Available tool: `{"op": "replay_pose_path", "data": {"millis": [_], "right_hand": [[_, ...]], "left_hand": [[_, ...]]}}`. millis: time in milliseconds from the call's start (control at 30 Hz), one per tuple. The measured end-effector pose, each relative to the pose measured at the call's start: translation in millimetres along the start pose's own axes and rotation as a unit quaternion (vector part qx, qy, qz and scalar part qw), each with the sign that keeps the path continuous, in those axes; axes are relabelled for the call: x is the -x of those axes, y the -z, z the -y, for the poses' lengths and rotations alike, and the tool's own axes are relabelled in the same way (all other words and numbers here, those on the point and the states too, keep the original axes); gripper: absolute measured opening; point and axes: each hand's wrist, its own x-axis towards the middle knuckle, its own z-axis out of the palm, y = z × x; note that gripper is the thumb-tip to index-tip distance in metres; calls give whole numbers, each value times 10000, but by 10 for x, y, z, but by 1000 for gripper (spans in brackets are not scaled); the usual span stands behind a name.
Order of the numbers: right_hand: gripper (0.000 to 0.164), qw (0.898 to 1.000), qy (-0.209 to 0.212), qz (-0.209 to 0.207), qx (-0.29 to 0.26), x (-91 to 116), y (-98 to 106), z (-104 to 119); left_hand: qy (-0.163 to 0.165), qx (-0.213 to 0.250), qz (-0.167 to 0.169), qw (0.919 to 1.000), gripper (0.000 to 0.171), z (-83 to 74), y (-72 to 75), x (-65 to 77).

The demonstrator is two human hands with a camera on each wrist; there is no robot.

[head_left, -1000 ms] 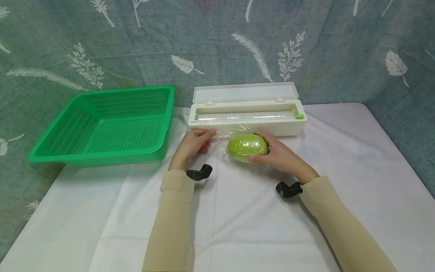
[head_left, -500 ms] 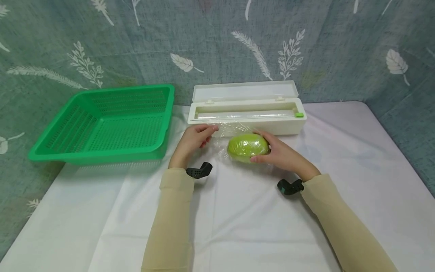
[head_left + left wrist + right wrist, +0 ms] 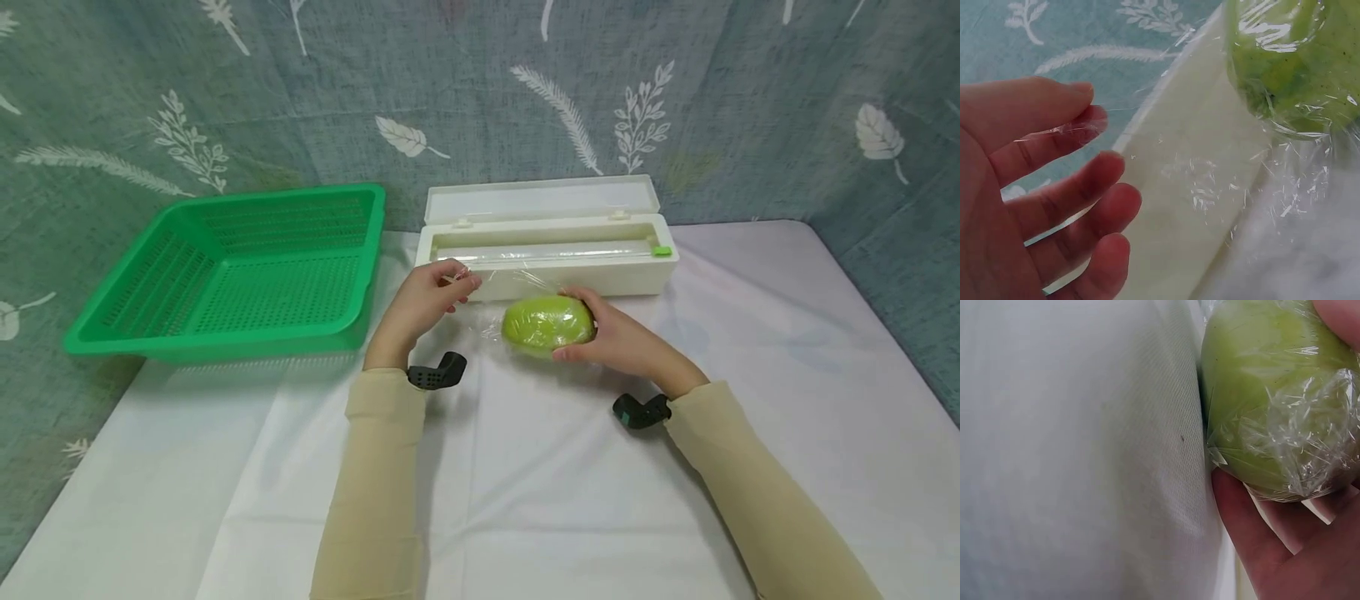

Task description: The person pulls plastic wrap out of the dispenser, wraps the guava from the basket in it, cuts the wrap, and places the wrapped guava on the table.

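Observation:
A smooth, oval green fruit (image 3: 543, 323) lies on its side in front of the white box, wrapped in shiny cling film (image 3: 1297, 431). My right hand (image 3: 626, 342) grips its right end, thumb at the near side and fingers at the far side. Loose cling film stretches off the fruit's left end toward my left hand (image 3: 427, 300). That hand pinches the film's edge between thumb and index finger, as the left wrist view shows, while its other fingers (image 3: 1104, 206) are loosely curled. The raised film overlaps the box front.
The white cling film box (image 3: 570, 279) has its lid (image 3: 540, 200) up, a film roll inside and a green slider (image 3: 662, 251) at the right. A green basket (image 3: 217, 342) stands at the left. A patterned curtain (image 3: 465, 100) hangs behind the white-covered table (image 3: 540, 500).
My left hand has risen a little and moved toward the box, lifting the pinched film edge with it. The right hand stays on the fruit, almost unmoved.

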Motion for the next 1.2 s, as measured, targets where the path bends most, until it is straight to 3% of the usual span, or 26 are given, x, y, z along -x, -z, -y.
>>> {"op": "replay_pose_path", "data": {"millis": [133,333,567,733,1000,1200], "right_hand": [[98,10000,-27,-13,24,-4,-19,-21],[99,10000,32,-88,-34,-30,-30,-82],[96,10000,65,-11,-53,-21,-40,-75],[96,9999,70,-93,-1,-26,-31,-63],[95,9999,-8,-96,91,-15,-20,-59],[94,9999,35,-155,46,-24,-21,-51]], "left_hand": [[-220,-10,-152,9996,23,-22,-12,11],[-800,430,-337,9953,25,-16,-118,-46],[-865,698,-928,9895,28,42,-244,-120],[-1042,602,-1222,9852,24,-6,-274,-127],[-1426,1004,-1098,9785,15,-317,-388,43],[-1470,1335,-984,9751,14,-377,-471,52]]}}
